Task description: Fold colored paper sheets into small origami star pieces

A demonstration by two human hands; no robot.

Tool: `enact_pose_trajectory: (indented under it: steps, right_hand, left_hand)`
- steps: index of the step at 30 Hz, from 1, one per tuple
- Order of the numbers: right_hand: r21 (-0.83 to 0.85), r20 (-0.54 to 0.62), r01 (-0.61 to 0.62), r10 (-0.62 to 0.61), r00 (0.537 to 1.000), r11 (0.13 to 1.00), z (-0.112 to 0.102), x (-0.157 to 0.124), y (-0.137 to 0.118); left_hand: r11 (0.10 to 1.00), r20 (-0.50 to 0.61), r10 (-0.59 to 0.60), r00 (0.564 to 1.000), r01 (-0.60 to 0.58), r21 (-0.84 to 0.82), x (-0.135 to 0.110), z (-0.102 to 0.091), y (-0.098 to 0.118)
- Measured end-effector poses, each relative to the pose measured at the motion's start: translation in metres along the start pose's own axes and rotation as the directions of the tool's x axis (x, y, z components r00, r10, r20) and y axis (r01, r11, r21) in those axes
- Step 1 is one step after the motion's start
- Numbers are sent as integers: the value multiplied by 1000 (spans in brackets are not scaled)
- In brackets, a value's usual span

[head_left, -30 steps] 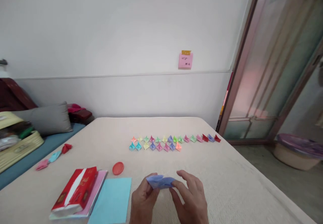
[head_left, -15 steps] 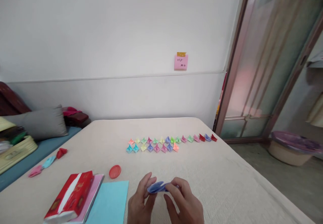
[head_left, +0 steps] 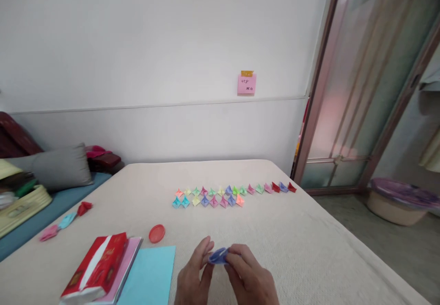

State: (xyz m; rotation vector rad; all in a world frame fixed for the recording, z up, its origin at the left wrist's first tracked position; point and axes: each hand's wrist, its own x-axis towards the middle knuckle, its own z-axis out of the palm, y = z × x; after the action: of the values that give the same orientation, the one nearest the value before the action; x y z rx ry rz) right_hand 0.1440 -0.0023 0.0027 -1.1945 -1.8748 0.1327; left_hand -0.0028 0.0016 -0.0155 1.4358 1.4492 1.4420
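A small folded piece of blue paper is pinched between my two hands, above the near part of the table. My left hand grips its left end between thumb and fingers. On its other end, my right hand closes with thumb and forefinger. The fingertips hide parts of the folds. Farther back on the table stand two rows of small folded paper shapes in several colours. A sheet of light blue paper lies to the left of my hands.
Left on the cloth-covered table are a red tissue pack on pink paper and a round red lid. Red, blue and pink folded papers lie at the left edge. A pink note hangs on the wall.
Both hands have drawn slightly closer together. The blue paper between them now looks shorter and more bunched, with its right part tucked behind the right fingers.
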Motion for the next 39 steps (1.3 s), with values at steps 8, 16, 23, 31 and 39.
enact_pose_trajectory:
  steps: [8,16,23,31,39]
  right_hand:
    - [311,196,-171,113,974,935,-10,11,2]
    - [497,391,-264,58,918,827,-16,10,-7]
    - [525,496,-455,175,850,719,-17,10,-1]
    - [747,441,-553,347,828,369,0,11,8]
    - [805,382,-551,519,765,220,16,9,6]
  left_hand:
    - [933,448,100,888,73,-353,13,-20,16]
    - [910,646,38,762,240,-337,19,-35,11]
    - [867,652,9,758,319,-383,20,-42,21]
    - [686,542,-133,830,472,-553,17,-23,15]
    - [700,337,-258,906,415,-581,18,-11,-1]
